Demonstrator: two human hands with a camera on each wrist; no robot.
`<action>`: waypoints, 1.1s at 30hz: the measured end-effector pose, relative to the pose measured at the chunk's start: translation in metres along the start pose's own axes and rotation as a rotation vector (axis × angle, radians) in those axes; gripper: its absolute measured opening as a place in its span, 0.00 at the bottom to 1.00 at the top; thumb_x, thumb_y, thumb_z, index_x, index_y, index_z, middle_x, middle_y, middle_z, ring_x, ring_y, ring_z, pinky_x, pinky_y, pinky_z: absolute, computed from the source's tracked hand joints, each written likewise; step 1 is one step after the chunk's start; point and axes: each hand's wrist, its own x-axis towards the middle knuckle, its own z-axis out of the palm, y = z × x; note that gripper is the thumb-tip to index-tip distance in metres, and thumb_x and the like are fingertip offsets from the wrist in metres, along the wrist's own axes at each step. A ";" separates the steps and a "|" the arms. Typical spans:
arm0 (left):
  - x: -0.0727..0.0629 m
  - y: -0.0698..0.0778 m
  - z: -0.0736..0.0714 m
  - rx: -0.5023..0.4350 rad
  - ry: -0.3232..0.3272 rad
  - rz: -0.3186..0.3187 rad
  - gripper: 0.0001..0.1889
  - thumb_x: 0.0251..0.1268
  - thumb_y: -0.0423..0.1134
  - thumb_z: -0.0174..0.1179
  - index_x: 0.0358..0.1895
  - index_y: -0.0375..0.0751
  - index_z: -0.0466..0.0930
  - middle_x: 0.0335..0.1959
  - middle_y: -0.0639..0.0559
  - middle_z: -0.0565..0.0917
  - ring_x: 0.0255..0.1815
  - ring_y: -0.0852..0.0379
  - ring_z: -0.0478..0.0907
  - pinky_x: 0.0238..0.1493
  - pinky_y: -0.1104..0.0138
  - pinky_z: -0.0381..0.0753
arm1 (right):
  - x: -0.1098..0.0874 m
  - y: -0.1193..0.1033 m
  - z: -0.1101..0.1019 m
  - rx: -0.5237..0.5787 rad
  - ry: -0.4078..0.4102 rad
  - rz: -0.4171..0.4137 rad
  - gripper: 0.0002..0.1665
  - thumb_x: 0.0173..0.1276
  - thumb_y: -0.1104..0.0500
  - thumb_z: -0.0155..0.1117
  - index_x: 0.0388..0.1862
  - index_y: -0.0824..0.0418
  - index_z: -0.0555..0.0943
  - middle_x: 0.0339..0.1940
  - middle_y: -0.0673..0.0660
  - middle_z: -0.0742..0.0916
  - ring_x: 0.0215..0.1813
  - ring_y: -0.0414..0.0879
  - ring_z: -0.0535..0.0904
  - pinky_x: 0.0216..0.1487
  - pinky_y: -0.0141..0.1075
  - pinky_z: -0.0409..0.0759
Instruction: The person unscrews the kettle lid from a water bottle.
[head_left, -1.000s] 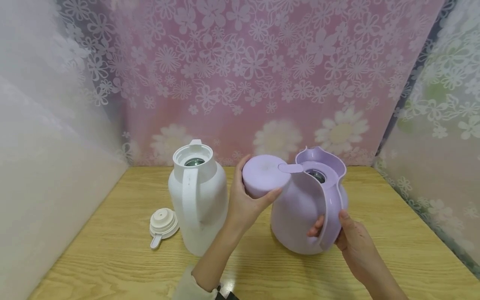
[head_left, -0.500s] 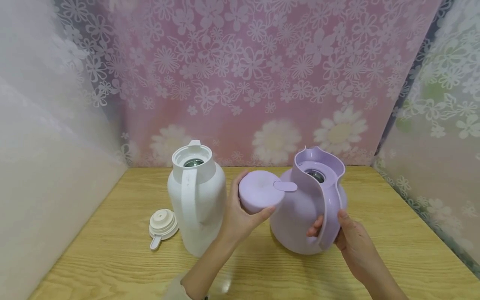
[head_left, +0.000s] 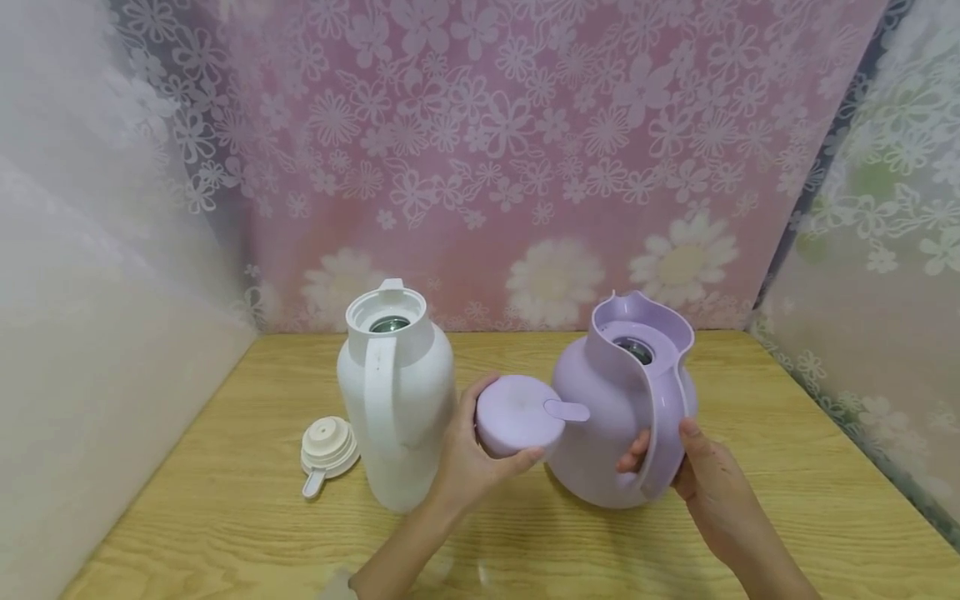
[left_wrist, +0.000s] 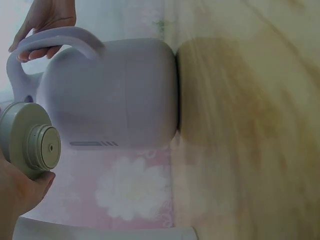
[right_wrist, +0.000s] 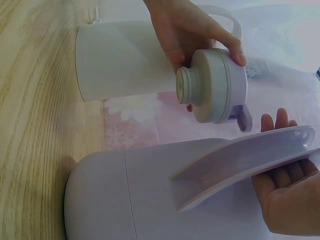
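Observation:
A round purple lid [head_left: 519,417] with a small tab is gripped at its side by my left hand [head_left: 467,467], up off the table between two thermos jugs. Its pale threaded stopper [left_wrist: 49,147] points down in the left wrist view. To its right stands the purple thermos jug [head_left: 600,417], its mouth uncovered. My right hand [head_left: 712,492] holds that jug's handle [head_left: 663,425], fingers passed through the loop. The white thermos jug [head_left: 420,392] stands upright just left of my left hand, also without a lid.
A cream lid [head_left: 328,447] lies on the wooden table [head_left: 225,533], left of the white jug, stepped side up. A pink flowered curtain [head_left: 510,167] hangs behind, with pale sheets at both sides.
My left hand has brought the purple lid down and slightly left, away from the purple jug's mouth. The right hand and both jugs have stayed in place.

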 end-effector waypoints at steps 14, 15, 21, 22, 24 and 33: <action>-0.015 -0.016 0.002 -0.073 -0.076 -0.112 0.45 0.38 0.39 0.75 0.65 0.49 0.61 0.57 0.53 0.69 0.54 0.53 0.69 0.51 0.55 0.69 | 0.000 0.001 -0.001 -0.009 -0.017 -0.012 0.32 0.77 0.53 0.20 0.41 0.62 0.78 0.36 0.55 0.85 0.43 0.46 0.81 0.46 0.35 0.75; -0.015 -0.016 0.002 -0.064 -0.078 -0.113 0.45 0.38 0.39 0.75 0.66 0.49 0.61 0.56 0.54 0.69 0.54 0.53 0.69 0.51 0.55 0.69 | 0.000 0.001 -0.001 -0.006 -0.017 -0.012 0.32 0.77 0.54 0.20 0.41 0.62 0.77 0.36 0.55 0.85 0.43 0.46 0.81 0.46 0.35 0.75; -0.016 -0.020 0.002 -0.087 -0.111 -0.132 0.47 0.40 0.38 0.74 0.67 0.47 0.58 0.59 0.53 0.68 0.55 0.53 0.68 0.52 0.55 0.68 | 0.000 0.002 -0.002 0.014 -0.009 -0.016 0.33 0.77 0.54 0.20 0.41 0.63 0.77 0.36 0.55 0.85 0.43 0.46 0.81 0.46 0.35 0.75; -0.017 -0.021 0.002 -0.104 -0.119 -0.141 0.47 0.40 0.38 0.74 0.67 0.48 0.57 0.59 0.52 0.67 0.55 0.52 0.68 0.52 0.55 0.69 | 0.000 0.003 -0.002 0.013 -0.008 -0.016 0.33 0.77 0.54 0.20 0.41 0.63 0.78 0.36 0.55 0.85 0.43 0.46 0.81 0.46 0.35 0.75; -0.018 -0.023 0.003 -0.124 -0.128 -0.150 0.46 0.41 0.37 0.73 0.67 0.47 0.56 0.59 0.50 0.68 0.55 0.51 0.68 0.51 0.56 0.69 | 0.000 0.003 -0.002 0.008 -0.006 -0.018 0.33 0.77 0.54 0.20 0.41 0.63 0.78 0.36 0.55 0.85 0.43 0.46 0.81 0.46 0.35 0.75; -0.023 -0.027 0.002 -0.124 -0.116 -0.196 0.43 0.41 0.38 0.74 0.62 0.38 0.58 0.55 0.49 0.69 0.53 0.51 0.68 0.48 0.57 0.71 | 0.001 0.001 -0.001 -0.003 0.001 -0.004 0.32 0.77 0.53 0.20 0.40 0.63 0.77 0.36 0.55 0.85 0.42 0.46 0.81 0.46 0.35 0.75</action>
